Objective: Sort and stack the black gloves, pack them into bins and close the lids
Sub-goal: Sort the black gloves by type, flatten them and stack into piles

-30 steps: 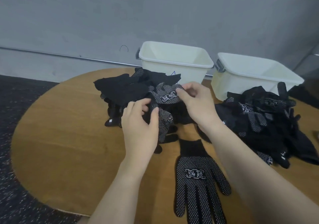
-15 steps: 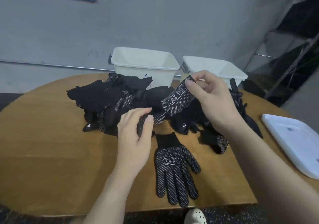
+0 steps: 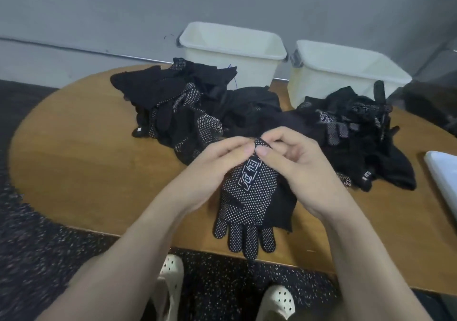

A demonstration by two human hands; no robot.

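pinching the cuff of a dotted black glove (image 3: 249, 187) with both thumbs and forefingers, left hand (image 3: 217, 165) and right hand (image 3: 291, 170) meeting at its top edge, other fingers curled. hanging fingers-down over the near edge of the wooden table (image 3: 81, 167). lying beyond, two heaps of black gloves, left pile (image 3: 178, 105) and right pile (image 3: 356, 133). standing farthest back, two open white bins (image 3: 232, 46) (image 3: 346, 71); showing at the right edge, a white lid (image 3: 442, 172).
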